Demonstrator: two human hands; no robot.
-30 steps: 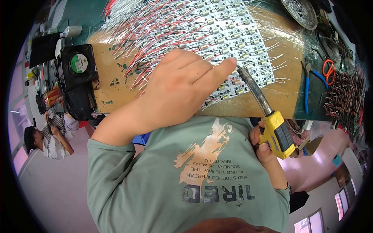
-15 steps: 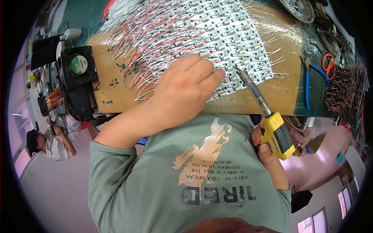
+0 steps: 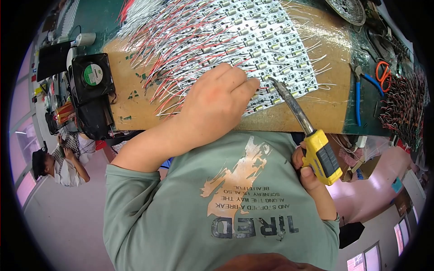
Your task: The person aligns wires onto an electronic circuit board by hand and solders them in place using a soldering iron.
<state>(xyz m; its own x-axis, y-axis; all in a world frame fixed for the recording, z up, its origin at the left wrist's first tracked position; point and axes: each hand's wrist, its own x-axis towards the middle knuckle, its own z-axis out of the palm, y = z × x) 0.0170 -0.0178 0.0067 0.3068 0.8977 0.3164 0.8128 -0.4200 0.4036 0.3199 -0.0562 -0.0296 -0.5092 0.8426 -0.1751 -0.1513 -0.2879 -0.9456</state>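
A panel of white circuit boards lies in front of me, rows of small parts on it and many red and white wires soldered along it, spreading left. My left hand rests over the panel's near part, thumb and fingertips pinched together; whatever is between them is too small or hidden to make out. My right hand grips a soldering iron with a yellow and black handle. Its bent metal tip reaches the boards just right of my left fingertips.
A black fan stands left of the brown work board. Blue-handled cutters and red-handled scissors lie at right, near a heap of wired pieces. A metal dish sits far right. Another person sits at left.
The iron's tip has shifted slightly left and up along the boards. My left hand has moved a little left with its pinch kept.
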